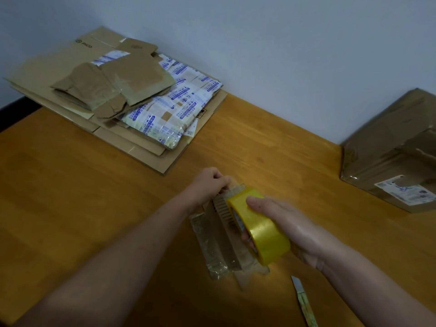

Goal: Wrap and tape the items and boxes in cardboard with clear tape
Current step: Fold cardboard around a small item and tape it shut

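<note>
Near the table's front, low in view: bundle (219, 239), narrow and wrapped in cardboard, lying lengthwise away from the person. Glossy with clear film down its left side, with a corrugated edge at the far end. Seems to rest on the table (82, 208) (near end too blurred to be sure). Gripped at the far end by the left hand (207, 185), fingers curled tight over it.

Just right of that grip, over the bundle's right side: tape (264, 232), a yellow-tinted roll tilted on edge. Clamped in the right hand (290, 223), with the thumb (254, 200) laid across the roll's top and the other fingers wrapped underneath. Touching the bundle or just above it; cannot tell which.

Farther toward the person, below the right wrist: knife (303, 300), flat on the wood, blade pointing away, apart from the bundle.

Well back at the left, by the wall (283, 43): stack (146, 128) of flattened cardboard, some of it covered in white tape with blue print, with crumpled brown pieces on top.

Well off at the right edge, also by the wall: box (389, 156), brown and shiny, with a white label on its near side.
</note>
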